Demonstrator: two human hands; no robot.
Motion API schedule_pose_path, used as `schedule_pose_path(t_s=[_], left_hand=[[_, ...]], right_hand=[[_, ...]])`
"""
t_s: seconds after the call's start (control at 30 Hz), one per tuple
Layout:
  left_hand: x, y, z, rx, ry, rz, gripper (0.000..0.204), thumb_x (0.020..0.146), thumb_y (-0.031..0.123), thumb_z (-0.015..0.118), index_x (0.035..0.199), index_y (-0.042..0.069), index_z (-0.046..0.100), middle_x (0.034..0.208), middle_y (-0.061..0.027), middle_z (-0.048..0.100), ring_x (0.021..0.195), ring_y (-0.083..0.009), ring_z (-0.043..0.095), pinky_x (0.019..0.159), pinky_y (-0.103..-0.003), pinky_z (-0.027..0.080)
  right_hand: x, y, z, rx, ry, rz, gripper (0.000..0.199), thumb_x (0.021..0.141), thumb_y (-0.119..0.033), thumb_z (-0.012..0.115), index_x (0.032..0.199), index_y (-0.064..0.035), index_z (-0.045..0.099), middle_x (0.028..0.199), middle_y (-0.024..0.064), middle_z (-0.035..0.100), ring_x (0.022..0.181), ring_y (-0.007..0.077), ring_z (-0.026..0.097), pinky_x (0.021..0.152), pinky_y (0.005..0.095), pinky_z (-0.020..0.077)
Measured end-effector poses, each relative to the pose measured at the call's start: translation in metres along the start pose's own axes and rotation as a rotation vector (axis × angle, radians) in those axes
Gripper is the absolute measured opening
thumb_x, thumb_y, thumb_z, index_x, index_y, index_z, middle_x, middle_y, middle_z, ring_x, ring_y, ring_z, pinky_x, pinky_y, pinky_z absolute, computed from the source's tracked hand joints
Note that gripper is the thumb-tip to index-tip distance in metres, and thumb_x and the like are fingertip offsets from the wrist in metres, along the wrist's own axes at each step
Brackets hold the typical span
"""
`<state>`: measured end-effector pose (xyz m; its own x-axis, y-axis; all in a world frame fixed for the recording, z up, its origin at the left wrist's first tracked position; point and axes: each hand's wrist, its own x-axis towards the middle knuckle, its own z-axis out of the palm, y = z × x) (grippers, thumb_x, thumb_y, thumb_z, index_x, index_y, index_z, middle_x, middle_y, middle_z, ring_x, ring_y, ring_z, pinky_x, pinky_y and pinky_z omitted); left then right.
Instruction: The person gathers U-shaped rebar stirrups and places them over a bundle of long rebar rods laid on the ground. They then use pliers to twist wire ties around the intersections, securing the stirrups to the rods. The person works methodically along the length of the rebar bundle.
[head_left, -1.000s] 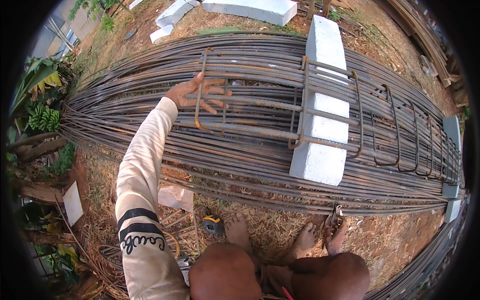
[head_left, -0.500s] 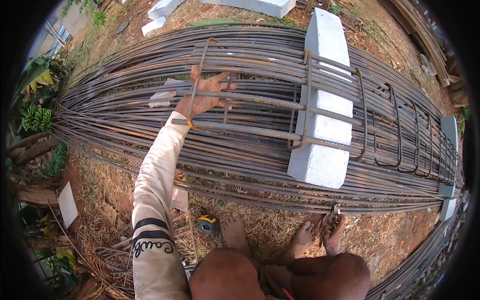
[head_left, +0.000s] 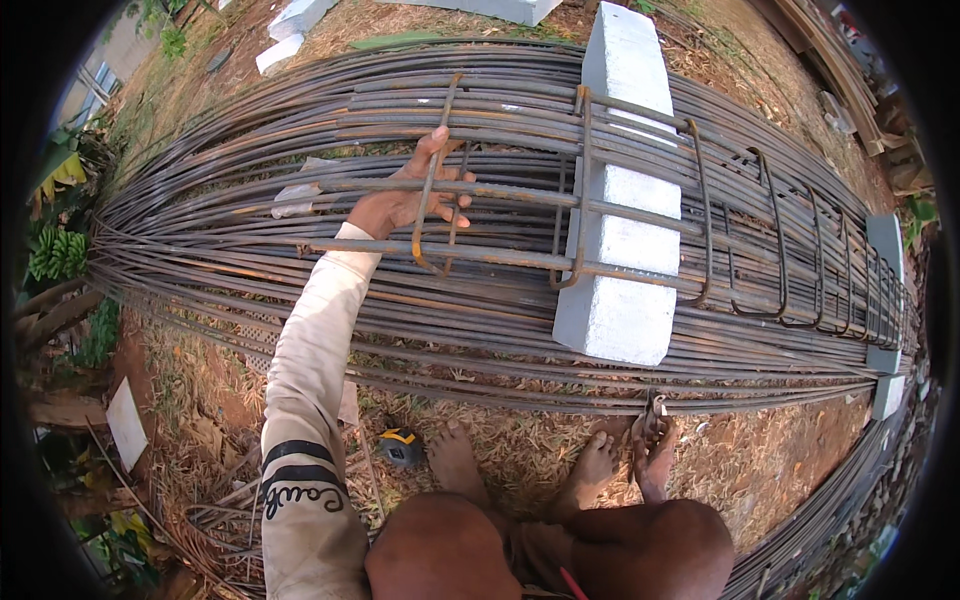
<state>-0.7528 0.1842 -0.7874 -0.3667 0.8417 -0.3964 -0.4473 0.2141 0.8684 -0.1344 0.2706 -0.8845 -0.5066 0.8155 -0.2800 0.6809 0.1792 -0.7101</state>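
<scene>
My left hand (head_left: 405,195) reaches in among the long bars of a rebar cage (head_left: 520,192). Its thumb and fingers are hooked around the end stirrup (head_left: 424,205), a bent steel loop that tilts across the lengthwise bars. Low in the view, close to my feet, my right hand (head_left: 652,445) is closed on a dark hand tool (head_left: 657,408), probably pincers; its jaws point up and most of its handles are hidden. Further stirrups (head_left: 587,190) stand spaced along the cage to the right.
A white block (head_left: 625,300) props the cage above a wide bundle of loose rebar (head_left: 250,200). Another pale block (head_left: 884,240) stands far right. A tape measure (head_left: 401,447) lies by my left foot. Green bananas (head_left: 58,254) hang at the left.
My left hand has moved the end stirrup to the right along the bars, leaving more bar end sticking out on the left. The right hand stays low with its tool. The view shifted slightly.
</scene>
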Motion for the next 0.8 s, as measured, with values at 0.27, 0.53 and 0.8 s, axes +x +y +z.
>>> schedule_pose_path(t_s=[0.27,0.53,0.8], left_hand=[[-0.003,0.001,0.007,0.065,0.080,-0.011,0.128,0.080,0.089,0.050,0.163,0.001,0.008,0.098,-0.0103,0.057,0.073,-0.0210,0.060,0.067,-0.048,0.065],[0.000,0.000,0.005,0.104,0.107,0.018,0.132,0.078,0.092,0.050,0.163,0.000,0.007,0.097,-0.0103,0.054,0.073,-0.0209,0.061,0.066,-0.045,0.068],[0.003,0.002,0.009,0.112,0.128,-0.003,0.136,0.066,0.094,0.062,0.162,0.009,0.017,0.112,-0.0167,0.053,0.081,-0.0264,0.066,0.069,-0.051,0.066]], right_hand=[[0.001,0.001,0.001,0.024,-0.010,-0.031,0.060,0.091,-0.006,0.062,0.145,0.0006,0.035,0.124,0.0220,0.054,0.104,0.0334,0.063,0.086,0.0426,0.0545],[0.005,0.004,0.005,0.022,0.046,0.052,0.060,0.093,-0.009,0.067,0.144,-0.0020,0.036,0.122,0.0188,0.057,0.105,0.0266,0.063,0.087,0.0371,0.0545],[0.008,-0.060,-0.016,-0.525,0.215,-0.258,0.028,0.096,-0.012,0.067,0.121,-0.0026,0.058,0.117,0.0174,0.065,0.092,0.0248,0.067,0.072,0.0395,0.0544]])
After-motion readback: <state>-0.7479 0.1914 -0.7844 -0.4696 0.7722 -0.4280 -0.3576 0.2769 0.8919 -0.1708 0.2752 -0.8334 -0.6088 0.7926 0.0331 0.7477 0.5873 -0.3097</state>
